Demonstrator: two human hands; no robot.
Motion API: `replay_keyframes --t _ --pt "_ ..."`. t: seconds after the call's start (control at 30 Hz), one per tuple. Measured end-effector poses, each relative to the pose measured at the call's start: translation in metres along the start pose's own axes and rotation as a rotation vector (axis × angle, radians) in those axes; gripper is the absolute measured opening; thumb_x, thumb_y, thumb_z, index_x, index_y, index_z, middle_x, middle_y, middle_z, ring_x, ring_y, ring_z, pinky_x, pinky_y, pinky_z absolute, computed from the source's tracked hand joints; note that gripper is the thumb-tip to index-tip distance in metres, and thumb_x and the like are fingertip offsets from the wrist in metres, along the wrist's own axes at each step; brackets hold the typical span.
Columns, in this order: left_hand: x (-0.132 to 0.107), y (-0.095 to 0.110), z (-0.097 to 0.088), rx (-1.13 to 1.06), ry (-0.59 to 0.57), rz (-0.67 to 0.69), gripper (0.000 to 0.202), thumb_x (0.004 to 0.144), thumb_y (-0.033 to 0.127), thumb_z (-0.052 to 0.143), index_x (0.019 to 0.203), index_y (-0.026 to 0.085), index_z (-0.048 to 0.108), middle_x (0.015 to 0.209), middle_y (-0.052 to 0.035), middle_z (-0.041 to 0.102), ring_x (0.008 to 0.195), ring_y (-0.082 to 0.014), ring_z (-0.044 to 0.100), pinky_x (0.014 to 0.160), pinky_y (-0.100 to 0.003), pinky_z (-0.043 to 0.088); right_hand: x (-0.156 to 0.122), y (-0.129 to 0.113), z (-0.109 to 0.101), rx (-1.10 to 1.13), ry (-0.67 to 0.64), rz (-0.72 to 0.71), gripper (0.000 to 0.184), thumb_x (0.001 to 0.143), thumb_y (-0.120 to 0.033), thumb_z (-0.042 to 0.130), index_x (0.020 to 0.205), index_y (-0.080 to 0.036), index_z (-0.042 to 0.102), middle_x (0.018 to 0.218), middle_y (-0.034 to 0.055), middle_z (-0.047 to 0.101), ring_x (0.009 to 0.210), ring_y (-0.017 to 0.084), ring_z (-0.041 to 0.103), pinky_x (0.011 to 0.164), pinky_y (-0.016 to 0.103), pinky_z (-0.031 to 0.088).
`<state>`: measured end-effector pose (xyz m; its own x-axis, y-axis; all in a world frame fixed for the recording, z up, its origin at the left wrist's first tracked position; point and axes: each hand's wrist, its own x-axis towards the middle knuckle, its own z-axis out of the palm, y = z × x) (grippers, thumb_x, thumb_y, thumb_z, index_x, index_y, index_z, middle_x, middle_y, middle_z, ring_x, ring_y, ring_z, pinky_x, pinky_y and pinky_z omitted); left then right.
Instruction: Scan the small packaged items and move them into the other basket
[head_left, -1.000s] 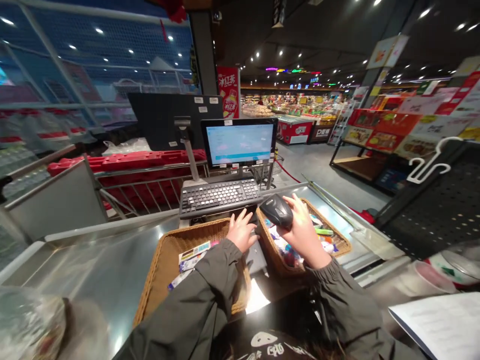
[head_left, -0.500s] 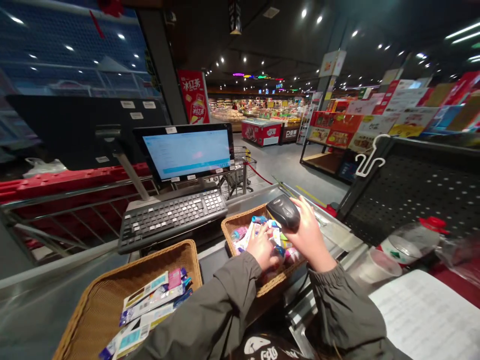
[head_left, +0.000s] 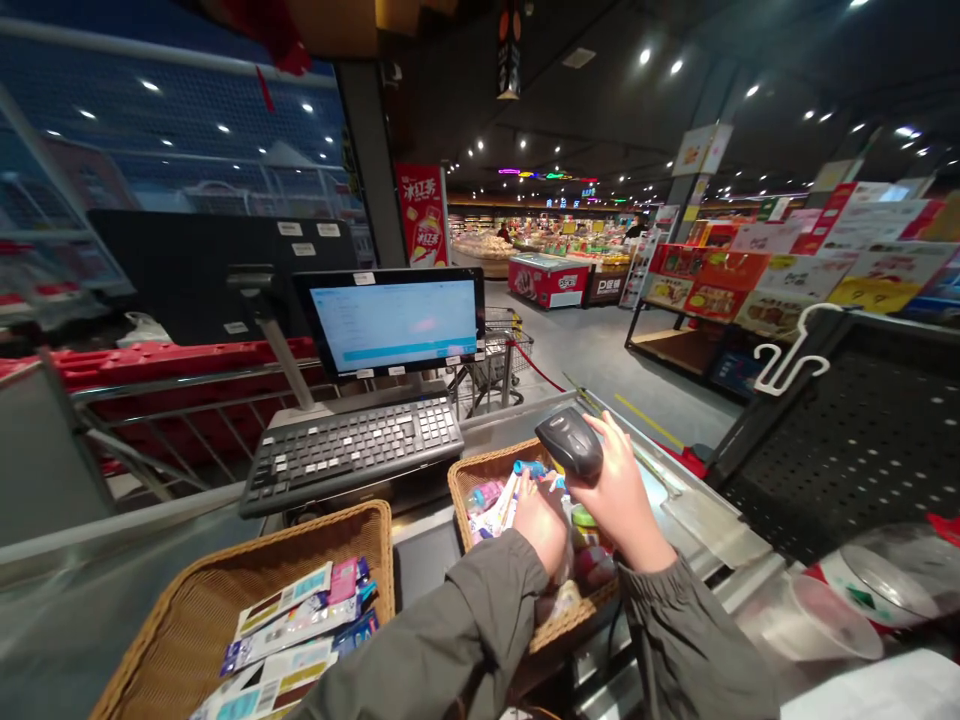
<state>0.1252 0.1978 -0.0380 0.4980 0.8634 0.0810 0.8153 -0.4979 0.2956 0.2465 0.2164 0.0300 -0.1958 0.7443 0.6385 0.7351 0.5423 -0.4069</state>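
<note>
My right hand [head_left: 619,500] is closed around a black handheld barcode scanner [head_left: 568,442], held above the right wicker basket [head_left: 487,462]. Below the scanner, my left hand [head_left: 541,522] reaches into that basket. Its fingers are bent around a white packet [head_left: 498,516] with coloured print, though the fingertips are partly hidden. Beside them lie a blue-capped item [head_left: 529,467] and a pink-and-blue item [head_left: 486,493]. A green-lidded item [head_left: 583,517] sits by my right wrist. In the left wicker basket [head_left: 187,590], several flat packets [head_left: 300,625] lie in a loose pile.
A black keyboard [head_left: 356,445] and a lit monitor [head_left: 397,322] stand behind the baskets. A second screen [head_left: 225,270] faces away at the left. To the right are a clear plastic container [head_left: 832,615], a black perforated panel [head_left: 862,430] and a white hanger [head_left: 791,360].
The view has swung slightly left and up. My left hand's fingers, spread over the packets before, are now drawn in more. My right hand still holds the scanner over the basket.
</note>
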Motion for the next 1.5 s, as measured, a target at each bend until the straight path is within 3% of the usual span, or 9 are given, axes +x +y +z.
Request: replay_keyframes --t 0.2,0.33,0.4,0.63,0.8,1.1,1.3,1.5 --pt "-0.012 -0.034 -0.008 -0.055 -0.002 -0.160 0.022 0.071 0.018 0.059 0.084 0.022 0.076 0.118 -0.0125 0.069 0.142 -0.0340 0.035 0.116 -0.066 0.009 0.008 -0.004 0.011 -0.014 -0.029 -0.054 0.040 0.073 -0.022 0.059 0.113 -0.017 0.058 0.137 0.0181 0.052 0.143 0.039 0.031 0.112 0.067 0.028" --pt "-0.024 -0.051 -0.023 -0.153 0.107 -0.199 0.017 0.072 0.013 0.056 0.070 0.022 0.071 0.131 -0.0036 0.064 0.143 -0.0301 0.034 0.115 -0.068 0.009 0.012 -0.005 0.012 -0.020 -0.027 -0.054 0.041 0.076 -0.026 0.059 0.116 -0.018 0.057 0.138 0.0165 0.052 0.142 0.040 0.031 0.112 0.068 0.027" --pt "-0.031 -0.059 -0.039 -0.172 0.207 -0.210 0.018 0.076 0.015 0.056 0.064 0.021 0.068 0.136 -0.0001 0.061 0.144 -0.0301 0.031 0.115 -0.069 0.007 0.013 -0.007 0.012 -0.011 -0.013 -0.062 0.042 0.076 -0.027 0.059 0.117 -0.018 0.057 0.137 0.0166 0.053 0.142 0.040 0.032 0.111 0.068 0.028" --pt "-0.062 -0.091 -0.106 -0.119 0.512 -0.300 0.019 0.080 0.016 0.055 0.064 0.020 0.065 0.142 -0.0023 0.057 0.146 -0.0326 0.028 0.115 -0.070 0.011 0.016 -0.016 0.017 -0.024 -0.012 -0.102 0.048 0.077 -0.030 0.060 0.123 -0.018 0.055 0.136 0.0159 0.053 0.142 0.040 0.031 0.111 0.066 0.029" --pt "-0.083 -0.113 -0.141 -0.087 0.666 -0.366 0.020 0.082 0.019 0.055 0.064 0.020 0.062 0.141 -0.0036 0.057 0.146 -0.0316 0.028 0.112 -0.072 0.014 0.020 -0.029 0.022 0.014 -0.016 -0.141 0.047 0.075 -0.025 0.059 0.122 -0.019 0.056 0.138 0.0158 0.052 0.143 0.040 0.031 0.112 0.067 0.028" --pt "-0.114 -0.130 -0.196 0.050 0.773 -0.428 0.022 0.084 0.021 0.052 0.064 0.020 0.062 0.144 -0.0024 0.054 0.148 -0.0314 0.024 0.113 -0.072 0.010 0.030 -0.072 0.026 0.106 -0.048 -0.241 0.046 0.075 -0.023 0.059 0.120 -0.016 0.057 0.140 0.0184 0.049 0.144 0.041 0.026 0.113 0.067 0.025" --pt "-0.128 -0.135 -0.215 0.066 0.785 -0.461 0.023 0.085 0.024 0.052 0.065 0.020 0.061 0.145 -0.0023 0.052 0.149 -0.0314 0.021 0.114 -0.072 0.010 0.034 -0.105 0.033 0.167 -0.101 -0.279 0.045 0.074 -0.022 0.061 0.118 -0.018 0.059 0.142 0.0168 0.048 0.146 0.041 0.023 0.113 0.069 0.023" --pt "-0.140 -0.156 -0.231 0.025 0.817 -0.507 0.021 0.083 0.023 0.054 0.064 0.020 0.061 0.146 -0.0024 0.052 0.148 -0.0321 0.023 0.112 -0.073 0.011 0.042 -0.132 0.042 0.184 -0.136 -0.334 0.051 0.070 -0.017 0.062 0.121 -0.017 0.059 0.144 0.0167 0.046 0.146 0.039 0.022 0.115 0.068 0.021"
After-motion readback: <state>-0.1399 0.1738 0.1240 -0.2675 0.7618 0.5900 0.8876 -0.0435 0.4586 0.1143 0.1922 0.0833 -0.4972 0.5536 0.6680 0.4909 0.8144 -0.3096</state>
